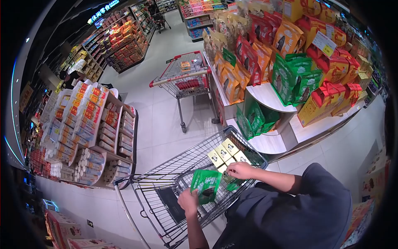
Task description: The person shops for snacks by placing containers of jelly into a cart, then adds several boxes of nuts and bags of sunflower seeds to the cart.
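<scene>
My left hand [188,201] grips the lower left edge of a green snack bag [208,185], held over the middle of a wire shopping cart [161,181]. My right hand [242,170] is over the cart's far end, its fingers drawn together beside several pale yellow boxes [224,154] packed in rows. Whatever its fingertips pinch is too small to make out. Another green bag [234,184] shows partly below that hand, inside the cart.
A second cart [185,74] with a red handle stands beyond mine. To the right, a display stand [271,98] carries green bags [292,79], orange bags [233,81] and red-and-yellow gift boxes [323,103]. A shelf of canisters [90,141] is on the left.
</scene>
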### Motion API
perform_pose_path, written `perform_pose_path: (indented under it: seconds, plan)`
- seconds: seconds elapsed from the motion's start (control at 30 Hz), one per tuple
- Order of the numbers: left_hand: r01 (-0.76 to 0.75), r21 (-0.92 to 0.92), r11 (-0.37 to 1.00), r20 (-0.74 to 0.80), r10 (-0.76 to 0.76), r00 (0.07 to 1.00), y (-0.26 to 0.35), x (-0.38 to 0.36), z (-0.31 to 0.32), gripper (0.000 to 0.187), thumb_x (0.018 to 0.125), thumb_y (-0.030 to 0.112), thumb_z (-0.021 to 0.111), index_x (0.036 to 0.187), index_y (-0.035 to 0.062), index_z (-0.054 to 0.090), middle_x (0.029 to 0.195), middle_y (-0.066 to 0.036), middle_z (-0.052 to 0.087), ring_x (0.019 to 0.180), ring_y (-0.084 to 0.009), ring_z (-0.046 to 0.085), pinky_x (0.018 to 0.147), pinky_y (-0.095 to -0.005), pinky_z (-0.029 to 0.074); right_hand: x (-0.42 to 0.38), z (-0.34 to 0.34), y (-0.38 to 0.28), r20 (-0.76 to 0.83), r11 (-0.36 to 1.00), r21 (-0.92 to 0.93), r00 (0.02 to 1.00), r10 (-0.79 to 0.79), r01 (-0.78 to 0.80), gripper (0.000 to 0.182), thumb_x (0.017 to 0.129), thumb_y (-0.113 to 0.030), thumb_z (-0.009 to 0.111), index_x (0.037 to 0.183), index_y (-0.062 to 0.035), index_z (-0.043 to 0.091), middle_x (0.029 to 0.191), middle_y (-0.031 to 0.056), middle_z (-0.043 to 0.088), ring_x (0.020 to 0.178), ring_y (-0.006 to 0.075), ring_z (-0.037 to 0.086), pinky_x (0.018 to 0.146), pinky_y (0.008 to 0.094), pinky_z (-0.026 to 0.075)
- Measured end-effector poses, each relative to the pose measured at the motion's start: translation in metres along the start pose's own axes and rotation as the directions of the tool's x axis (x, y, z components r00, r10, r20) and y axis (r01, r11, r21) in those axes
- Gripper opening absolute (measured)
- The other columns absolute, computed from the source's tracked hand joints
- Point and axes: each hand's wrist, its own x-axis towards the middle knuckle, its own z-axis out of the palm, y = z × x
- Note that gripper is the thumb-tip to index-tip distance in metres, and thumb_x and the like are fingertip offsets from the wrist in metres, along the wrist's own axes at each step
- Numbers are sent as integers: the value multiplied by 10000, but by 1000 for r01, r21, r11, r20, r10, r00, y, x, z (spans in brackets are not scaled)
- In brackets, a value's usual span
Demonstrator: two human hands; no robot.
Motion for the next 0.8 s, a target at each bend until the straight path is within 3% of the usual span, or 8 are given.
perform_pose_path:
  seconds: [0.1, 0.23, 0.33, 0.4, 0.5, 0.53, 0.7, 0.8]
  plan:
    - [57, -27, 998, -37, -58, 998, -28, 17, 38, 275, 793, 369, 696, 800, 95, 719, 742, -166, 667, 713, -377, 648, 627, -488, 487, -33, 30, 48, 334, 961, -194, 907, 255, -199, 268, 863, -336, 577, 1015, -136, 668, 960, 127, 689, 935, 320, 654, 782, 427, 512]
    - [-1, -97, 995, -135, -12, 991, -61, 41, 113, 332, 778, 393, 703, 773, 61, 714, 748, -182, 669, 707, -374, 656, 628, -490, 498, -78, 55, 74, 410, 906, -318, 821, 398, -280, 320, 886, -405, 549, 1022, -151, 687, 1026, 111, 689, 993, 290, 647, 895, 475, 462]
    - [116, -61, 991, -62, -120, 991, -89, 73, 181, 370, 761, 412, 700, 768, 42, 712, 779, -189, 685, 739, -369, 675, 679, -476, 527, -94, 79, 94, 277, 881, -436, 905, 323, -181, 359, 906, -423, 502, 1032, -146, 693, 1116, 92, 667, 1085, 256, 609, 982, 484, 390]
    - [126, -37, 991, 1, -126, 992, -82, 76, 189, 353, 781, 388, 687, 789, 36, 716, 807, -200, 688, 782, -371, 684, 723, -471, 539, -101, 74, 90, 264, 921, -324, 915, 306, -215, 381, 925, -421, 457, 1047, -147, 692, 1171, 69, 645, 1144, 230, 567, 1034, 467, 319]
    - [159, -77, 984, 26, -158, 987, -58, 82, 176, 316, 788, 345, 686, 808, 32, 718, 830, -197, 694, 797, -365, 686, 728, -463, 542, -103, 79, 97, 264, 941, -276, 926, 269, -195, 370, 927, -411, 445, 1049, -164, 691, 1156, 51, 653, 1137, 221, 563, 1032, 450, 287]
    - [161, -77, 984, 32, -159, 987, -54, 86, 184, 316, 788, 345, 686, 808, 32, 718, 830, -197, 694, 797, -365, 686, 728, -463, 542, -105, 80, 103, 244, 953, -269, 947, 209, -141, 327, 925, -401, 470, 1051, -184, 680, 1059, 40, 664, 1096, 222, 574, 974, 433, 310]
    - [355, -226, 907, 164, -324, 932, -52, 109, 244, 258, 783, 289, 688, 841, 40, 722, 882, -190, 702, 842, -363, 685, 759, -448, 547, -106, 80, 106, 265, 962, -257, 950, 167, -97, 320, 939, -398, 463, 1052, -192, 681, 1069, 22, 658, 1081, 209, 562, 955, 413, 298]
    - [307, -199, 931, 142, -283, 949, -59, 106, 275, 230, 779, 267, 688, 860, 55, 727, 870, -182, 701, 844, -361, 685, 761, -449, 549, -105, 81, 105, 289, 957, -261, 935, 204, -128, 308, 940, -372, 462, 1062, -188, 678, 1051, 17, 648, 1075, 199, 547, 954, 404, 284]
